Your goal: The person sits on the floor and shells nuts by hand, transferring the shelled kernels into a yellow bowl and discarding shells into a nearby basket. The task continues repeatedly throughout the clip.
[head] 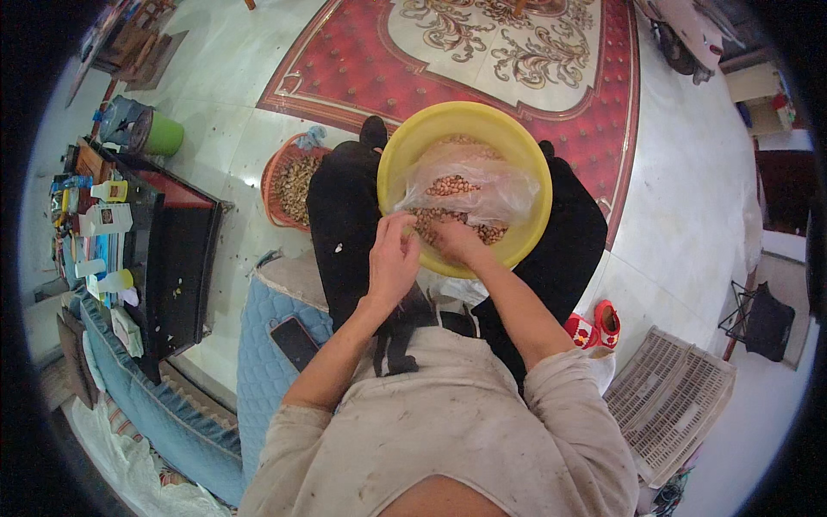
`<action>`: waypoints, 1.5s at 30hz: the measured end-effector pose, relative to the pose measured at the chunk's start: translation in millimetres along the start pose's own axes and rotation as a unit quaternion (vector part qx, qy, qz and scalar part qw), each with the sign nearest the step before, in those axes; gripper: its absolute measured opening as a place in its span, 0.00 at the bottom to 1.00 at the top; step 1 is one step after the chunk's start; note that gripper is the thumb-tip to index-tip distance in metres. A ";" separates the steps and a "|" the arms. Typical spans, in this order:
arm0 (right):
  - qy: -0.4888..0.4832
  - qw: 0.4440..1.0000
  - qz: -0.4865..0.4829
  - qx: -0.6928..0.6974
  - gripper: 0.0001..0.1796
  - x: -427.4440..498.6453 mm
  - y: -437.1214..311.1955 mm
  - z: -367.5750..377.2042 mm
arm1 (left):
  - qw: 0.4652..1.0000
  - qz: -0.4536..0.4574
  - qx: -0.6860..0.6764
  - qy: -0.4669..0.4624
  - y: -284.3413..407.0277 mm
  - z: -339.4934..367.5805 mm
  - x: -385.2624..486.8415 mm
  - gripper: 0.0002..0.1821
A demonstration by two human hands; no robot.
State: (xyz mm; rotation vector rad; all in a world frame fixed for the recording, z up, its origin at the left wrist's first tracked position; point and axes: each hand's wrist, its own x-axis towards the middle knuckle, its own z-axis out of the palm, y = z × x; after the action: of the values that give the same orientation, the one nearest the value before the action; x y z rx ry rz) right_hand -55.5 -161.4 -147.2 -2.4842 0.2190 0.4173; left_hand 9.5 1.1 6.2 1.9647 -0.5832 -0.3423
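A yellow plastic basin [391, 159] rests across my thighs. Inside it, a clear plastic bag [497, 187] lies crumpled over reddish-tan kernels [452, 186] that look like shelled peanuts. My right hand [456, 242] reaches into the near part of the basin, its fingertips down among the kernels and hidden there. At the basin's near left rim is my left hand [395, 255], with its fingers curled and its thumb close to them. Whether anything small sits in either hand is not visible.
Left of my leg stands an orange plastic basket [271, 194] full of tan husks or shells. A smartphone [294, 342] lies on the blue quilted seat [258, 388]. A black table [181, 284] is farther left. Red slippers [607, 325] and a grey plastic crate [672, 404] are on the right.
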 end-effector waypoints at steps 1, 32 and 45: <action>-0.010 1.000 0.001 0.025 0.18 -3.1 7.4 -6.5 | 1.000 -0.002 0.000 -0.003 -3.0 -0.6 -1.5 0.15; 0.249 0.646 -0.193 0.695 0.25 -91.5 -244.9 -163.6 | 0.572 -0.173 -0.800 0.048 98.5 -69.1 5.3 0.25; 0.205 0.951 -0.113 0.202 0.11 -113.1 -190.1 -182.7 | 0.484 -0.189 -0.847 -0.111 85.0 -60.2 -8.0 0.28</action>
State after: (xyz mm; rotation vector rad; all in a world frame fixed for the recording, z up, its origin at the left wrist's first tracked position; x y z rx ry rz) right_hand -69.3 -109.8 134.6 -2.1277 0.1608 -0.2269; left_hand 10.2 19.7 109.0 -0.0111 0.2093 -0.9585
